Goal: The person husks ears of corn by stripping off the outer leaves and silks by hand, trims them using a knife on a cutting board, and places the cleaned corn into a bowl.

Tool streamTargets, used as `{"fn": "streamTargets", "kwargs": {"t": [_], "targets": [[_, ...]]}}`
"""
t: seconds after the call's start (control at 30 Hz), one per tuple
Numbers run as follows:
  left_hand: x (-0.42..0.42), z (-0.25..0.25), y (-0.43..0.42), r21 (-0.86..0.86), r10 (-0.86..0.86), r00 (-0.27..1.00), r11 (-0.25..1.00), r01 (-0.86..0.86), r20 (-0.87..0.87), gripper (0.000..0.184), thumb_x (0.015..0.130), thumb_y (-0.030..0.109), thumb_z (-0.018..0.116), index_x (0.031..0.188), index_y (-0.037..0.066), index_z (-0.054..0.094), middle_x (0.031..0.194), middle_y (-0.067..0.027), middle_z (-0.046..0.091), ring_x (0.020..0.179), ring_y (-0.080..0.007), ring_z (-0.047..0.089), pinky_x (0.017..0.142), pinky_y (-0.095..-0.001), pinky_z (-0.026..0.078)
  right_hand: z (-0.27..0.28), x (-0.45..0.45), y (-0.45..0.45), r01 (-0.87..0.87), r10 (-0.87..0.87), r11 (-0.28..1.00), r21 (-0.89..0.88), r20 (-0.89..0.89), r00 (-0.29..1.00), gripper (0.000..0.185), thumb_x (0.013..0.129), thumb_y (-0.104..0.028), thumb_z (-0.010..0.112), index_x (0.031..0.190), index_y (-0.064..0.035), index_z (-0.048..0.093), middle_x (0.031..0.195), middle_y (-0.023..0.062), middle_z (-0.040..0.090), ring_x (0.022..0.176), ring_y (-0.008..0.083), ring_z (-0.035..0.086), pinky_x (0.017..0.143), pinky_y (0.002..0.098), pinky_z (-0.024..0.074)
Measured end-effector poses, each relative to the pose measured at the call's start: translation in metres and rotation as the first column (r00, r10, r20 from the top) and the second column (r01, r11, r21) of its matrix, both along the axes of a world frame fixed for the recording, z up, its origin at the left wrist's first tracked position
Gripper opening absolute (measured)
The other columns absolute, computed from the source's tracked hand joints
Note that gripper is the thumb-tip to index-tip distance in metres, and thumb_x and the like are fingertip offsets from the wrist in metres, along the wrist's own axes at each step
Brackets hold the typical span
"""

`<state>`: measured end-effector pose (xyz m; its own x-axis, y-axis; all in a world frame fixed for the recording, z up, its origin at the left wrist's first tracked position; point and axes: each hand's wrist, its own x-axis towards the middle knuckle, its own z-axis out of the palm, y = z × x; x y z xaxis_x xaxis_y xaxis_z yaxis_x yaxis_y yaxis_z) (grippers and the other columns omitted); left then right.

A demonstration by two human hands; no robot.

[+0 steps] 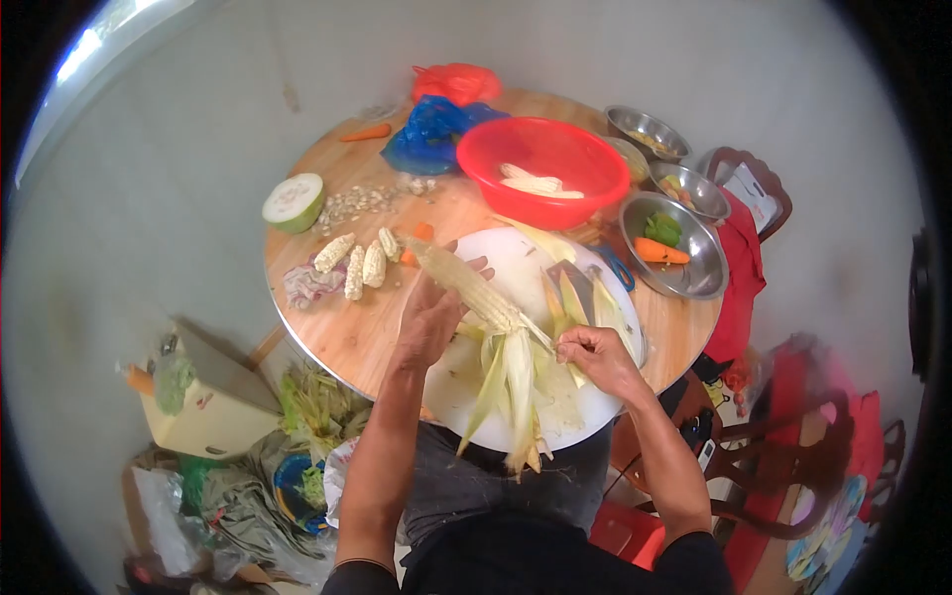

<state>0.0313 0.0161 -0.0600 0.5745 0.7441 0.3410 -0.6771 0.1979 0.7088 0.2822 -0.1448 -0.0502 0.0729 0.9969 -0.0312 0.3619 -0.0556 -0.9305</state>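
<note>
A partly husked ear of corn point(474, 291) is tilted over a round white cutting board point(491, 248), its pale husk point(516, 367) peeled back and hanging down. My left hand point(433, 315) holds the cob from the left side, fingers behind it. At the husk end, my right hand point(592, 355) is closed in a pinch on a strip of husk. Loose husk leaves point(573, 302) lie on the right of the board, partly over a dark flat blade. Beside the board's right edge is a blue handle point(617, 268); what it belongs to is unclear.
A red basin point(476, 164) with husked cobs stands behind the board. Several short corn pieces point(374, 265) and a cut green-skinned gourd point(295, 202) lie left. Metal bowls point(706, 273) hold vegetables at right. A blue bag point(431, 134) sits at the back. Chairs point(793, 456) flank the right.
</note>
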Motion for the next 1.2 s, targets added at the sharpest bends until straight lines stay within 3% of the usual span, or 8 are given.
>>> {"fn": "streamTargets", "kwargs": {"t": [0.07,0.17,0.23,0.33,0.53,0.67,0.97,1.2], "targets": [[0.006,-0.001,0.001,0.064,0.019,1.0,0.998,-0.017,-0.022,0.072,0.099,0.008,0.06,0.159,0.002,0.022,0.146,-0.024,0.05,0.136,-0.0361,0.051,0.113,-0.0497,0.042,0.009,0.004,-0.003,-0.011,0.011,0.999,-0.051,0.004,1.0,0.025,0.099,-0.021,0.066,0.105,0.0027,0.071,0.091,0.0059,0.071,0.089,0.0139,0.065,0.082,0.0308,0.0524],[0.012,0.012,-0.006,0.231,0.081,0.987,0.972,-0.047,-0.138,0.069,0.097,0.007,0.064,0.156,-0.002,0.029,0.138,-0.0186,0.057,0.132,-0.0297,0.054,0.111,-0.0453,0.043,0.045,-0.016,0.005,0.077,-0.107,0.993,0.091,0.396,0.912,0.034,0.095,-0.027,0.071,0.112,0.0024,0.071,0.104,0.0146,0.074,0.099,0.0249,0.069,0.09,0.037,0.0525],[0.019,0.028,-0.018,0.311,0.1,0.977,0.95,-0.036,-0.191,0.068,0.096,0.007,0.065,0.154,-0.003,0.031,0.137,-0.0169,0.059,0.131,-0.0273,0.055,0.111,-0.0433,0.043,0.046,-0.031,0.021,0.06,-0.313,0.85,0.523,0.41,0.857,0.044,0.09,-0.03,0.075,0.118,0.0027,0.069,0.116,0.0212,0.071,0.109,0.0348,0.067,0.097,0.0417,0.0496],[0.024,0.046,-0.026,0.419,0.108,0.965,0.908,0.001,-0.237,0.065,0.097,0.007,0.065,0.153,-0.005,0.033,0.136,-0.0154,0.06,0.129,-0.0233,0.056,0.111,-0.0391,0.042,0.07,-0.045,0.025,-0.034,-0.048,0.98,0.198,0.394,0.918,0.044,0.088,-0.027,0.076,0.122,0.0011,0.069,0.119,0.023,0.069,0.112,0.0376,0.066,0.101,0.0415,0.047],[0.005,0.043,-0.019,0.273,0.025,0.994,0.962,0.006,-0.11,0.065,0.097,0.004,0.063,0.154,-0.003,0.033,0.137,-0.0164,0.059,0.129,-0.0296,0.058,0.11,-0.0449,0.045,0.036,-0.039,0.024,-0.017,-0.143,0.934,0.356,0.418,0.897,0.029,0.083,-0.006,0.078,0.111,-0.0014,0.074,0.092,0.0158,0.071,0.082,0.0279,0.07,0.075,0.0356,0.0533],[-0.008,0.034,-0.01,0.187,0.026,0.997,0.982,-0.013,-0.067,0.073,0.096,0.02,0.069,0.157,0.005,0.032,0.139,-0.0176,0.056,0.131,-0.0379,0.056,0.112,-0.0552,0.043,0.032,-0.053,0.011,-0.04,-0.268,0.842,0.539,0.48,0.835,0.025,0.082,0.004,0.075,0.106,-0.0027,0.077,0.088,0.013,0.07,0.075,0.0259,0.069,0.067,0.0325,0.0538],[-0.01,0.013,-0.001,0.132,-0.062,0.988,0.99,0.043,0.141,0.074,0.093,0.019,0.073,0.156,0.013,0.034,0.14,-0.0146,0.056,0.131,-0.0405,0.055,0.116,-0.0624,0.038,0.022,-0.048,0.005,0.022,-0.214,0.79,0.613,0.242,0.946,0.014,0.087,-0.003,0.071,0.1,-0.0046,0.076,0.086,0.0138,0.068,0.074,0.03,0.068,0.067,0.0362,0.0544],[-0.007,0.016,0.0,0.152,-0.123,0.97,0.984,0.091,0.211,0.071,0.096,0.021,0.069,0.157,0.015,0.032,0.142,-0.0147,0.056,0.131,-0.0402,0.055,0.116,-0.0666,0.035,0.062,-0.048,0.004,-0.042,-0.256,0.791,0.61,0.392,0.884,0.021,0.086,-0.012,0.077,0.104,-0.0021,0.073,0.1,0.0138,0.069,0.092,0.0318,0.068,0.079,0.0381,0.0537]]}}
